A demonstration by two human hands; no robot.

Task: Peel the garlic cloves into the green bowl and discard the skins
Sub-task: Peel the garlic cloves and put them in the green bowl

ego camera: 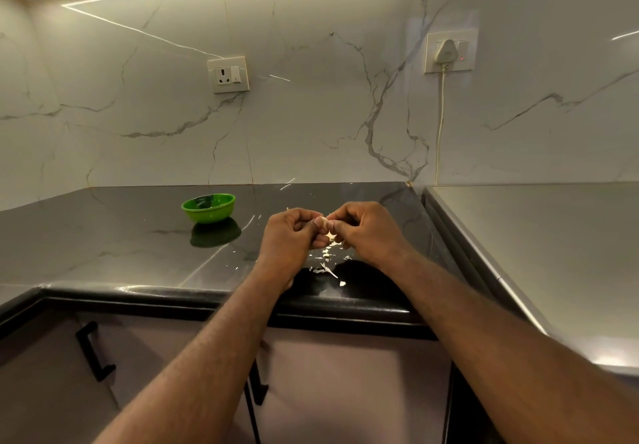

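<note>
My left hand [290, 236] and my right hand [366, 232] meet above the dark counter, and their fingertips pinch a small pale garlic clove [323, 221] between them. A scrap of white skin [331, 235] hangs just below the clove. More white skin flakes [325, 264] lie scattered on the counter under my hands. The green bowl [209, 207] stands on the counter to the left of my left hand, farther back; what it holds is hard to make out.
The black marbled counter [121, 246] runs into a corner with a white marble wall. A raised grey surface [539, 236] borders it on the right. Two wall sockets [228, 75], one with a white plug and cord [448, 52]. Cabinet doors with black handles [93, 350] sit below.
</note>
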